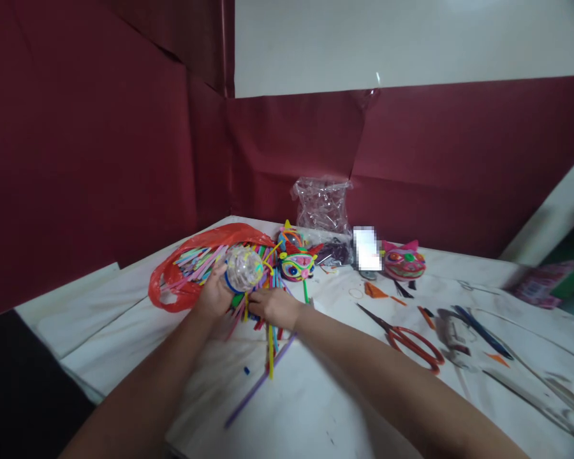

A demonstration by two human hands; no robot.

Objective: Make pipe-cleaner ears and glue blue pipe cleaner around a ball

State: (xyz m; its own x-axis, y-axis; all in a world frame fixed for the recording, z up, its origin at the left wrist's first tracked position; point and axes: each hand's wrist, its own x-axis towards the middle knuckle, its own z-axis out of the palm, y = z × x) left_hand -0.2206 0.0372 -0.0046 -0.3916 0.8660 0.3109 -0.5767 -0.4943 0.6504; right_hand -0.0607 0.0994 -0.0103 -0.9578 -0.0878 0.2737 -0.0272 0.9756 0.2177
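My left hand grips a clear, rounded plastic bottle piece with blue and yellow-green strips on it. Close beside it, my right hand reaches into a spread of coloured pipe cleaners. Its fingers are curled down among them, and their tips are hidden. More pipe cleaners stick out of a red plastic bag behind my left hand. A colourful animal head made of pipe cleaners stands just beyond my right hand. A purple pipe cleaner lies across the table's front part.
Orange-handled scissors lie to the right, near blue-handled pliers and orange scraps. Farther back are a pink-eared animal head, a phone with a blurred screen and a clear plastic bag. Dark red sheeting covers the wall.
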